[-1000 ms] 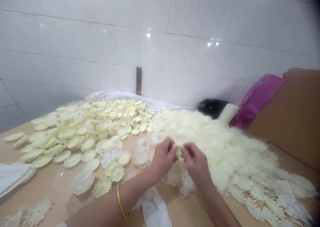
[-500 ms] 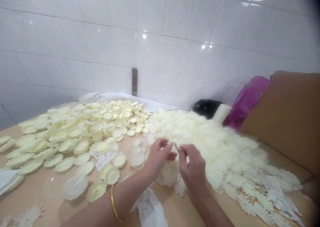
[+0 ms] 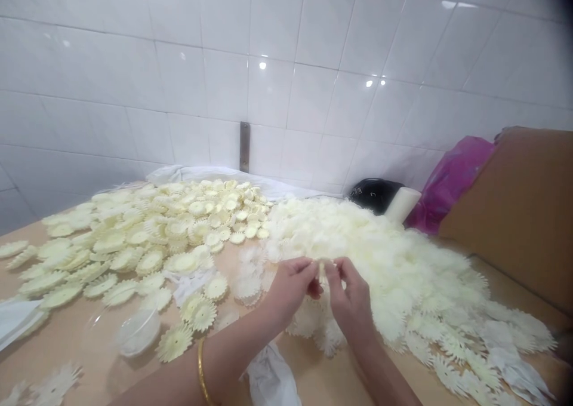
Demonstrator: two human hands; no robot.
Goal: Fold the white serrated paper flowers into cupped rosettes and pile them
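My left hand [image 3: 290,289], with a gold bangle [image 3: 202,367] at the wrist, pinches a small pale flower-shaped cutout [image 3: 322,271] between thumb and fingers. The fingers of my right hand [image 3: 353,295] close on the same piece from the other side. Most of the piece is hidden by the fingertips. Beneath and behind my hands spreads a heap of thin whitish flower cutouts [image 3: 398,280]. A few white cutouts [image 3: 329,334] lie on the table just below my right hand. Stacked yellowish flower cutouts [image 3: 134,239] with notched edges fill the left side.
A clear round plastic container [image 3: 139,332] stands at the front left. White cloth [image 3: 274,376] lies near the front edge. Farther right are a white roll [image 3: 403,205], a black bag [image 3: 373,194], a purple bag [image 3: 456,176] and a cardboard box [image 3: 519,209]. Behind rises a tiled wall [image 3: 179,77].
My hands have come closer together, and the left fingers have gone from spread to pinching the pale cutout. The view has shifted slightly left.
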